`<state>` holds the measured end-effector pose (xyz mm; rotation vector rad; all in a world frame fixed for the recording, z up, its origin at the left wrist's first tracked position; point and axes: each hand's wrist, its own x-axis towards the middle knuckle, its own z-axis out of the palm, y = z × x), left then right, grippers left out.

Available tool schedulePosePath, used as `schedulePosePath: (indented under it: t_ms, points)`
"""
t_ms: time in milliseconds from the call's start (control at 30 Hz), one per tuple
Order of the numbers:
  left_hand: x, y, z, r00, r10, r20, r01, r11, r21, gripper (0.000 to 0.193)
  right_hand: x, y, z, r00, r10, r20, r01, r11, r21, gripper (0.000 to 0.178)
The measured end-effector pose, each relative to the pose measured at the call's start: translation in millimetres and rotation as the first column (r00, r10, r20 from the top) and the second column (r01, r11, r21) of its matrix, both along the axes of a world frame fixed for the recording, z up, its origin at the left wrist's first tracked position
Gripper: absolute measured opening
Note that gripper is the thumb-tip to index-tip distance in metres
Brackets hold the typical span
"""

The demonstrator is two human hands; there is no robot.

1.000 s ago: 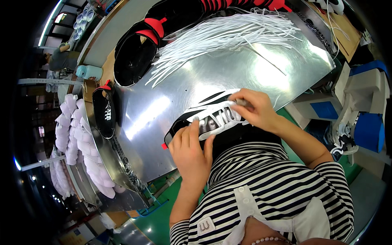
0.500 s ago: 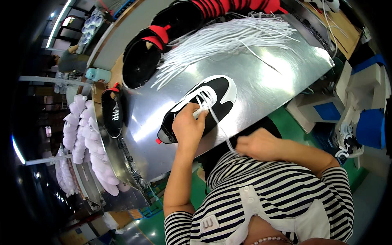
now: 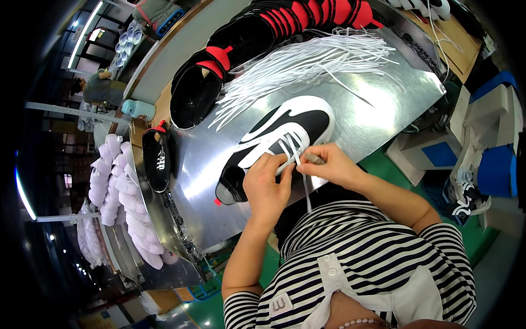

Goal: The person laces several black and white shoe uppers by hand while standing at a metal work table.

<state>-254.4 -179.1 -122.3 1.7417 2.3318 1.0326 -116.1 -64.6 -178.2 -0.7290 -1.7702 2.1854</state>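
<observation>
A black-and-white sneaker (image 3: 314, 125) lies on the metal tabletop, its toe pointing to the far right, with a red tab at the heel. White shoelace (image 3: 287, 143) crosses its upper rows of eyelets, and a loose end hangs toward my body. My left hand (image 3: 268, 183) is closed in a pinch on the near edge of the sneaker's lacing flap. At the same flap my right hand (image 3: 333, 167) grips a short, brownish stub-like tool (image 3: 314, 158), its thumb and finger close to the lace. The tip of that tool is hidden.
A bundle of white laces (image 3: 307, 66) spreads behind the sneaker. Black-and-red shoe uppers (image 3: 197, 93) line the far edge, and another black shoe (image 3: 157, 159) rests at the left. White soles (image 3: 131, 203) are stacked beyond it. A light-blue bottle (image 3: 138, 109) stands at the far left.
My right hand has come from near my shirt, where it held the lace drawn out, up to the sneaker's lacing. The sneaker has turned, its near side tilting toward me; my left hand moved slightly right.
</observation>
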Motion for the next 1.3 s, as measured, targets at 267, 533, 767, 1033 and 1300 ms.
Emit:
schedulePosePath:
  t_ms: [267,533,767,1033,1300]
  points:
    - [-23.2,4.7,-13.8,0.998,-0.026,-0.063,0.025,1.0,-0.019,0.017,31.2,-26.1,-20.1,0.954,0.277,-0.113,-0.222,0.908,0.356,0.015]
    - [-35.2,8.1,-35.8,0.995,-0.033,0.099,0.061,0.955,-0.291,0.022,-33.7,28.2,-2.0,0.965,-0.137,-0.222,0.245,0.763,0.598,0.014]
    - [-46.9,11.0,-25.8,0.904,-0.015,0.427,0.173,0.927,-0.333,0.031,-40.5,32.5,-6.9,0.966,-0.111,-0.234,0.248,0.665,0.705,0.012]
    - [-35.8,16.6,-37.5,0.974,0.06,0.218,0.016,0.943,-0.332,0.023,-41.1,29.5,-18.1,0.945,-0.129,-0.301,0.314,0.621,0.718,0.015]
    - [-34.6,16.0,-39.0,0.98,0.093,0.178,-0.028,0.941,-0.336,0.024,-9.2,12.3,-7.2,0.959,-0.251,-0.133,0.283,0.809,0.515,0.031]
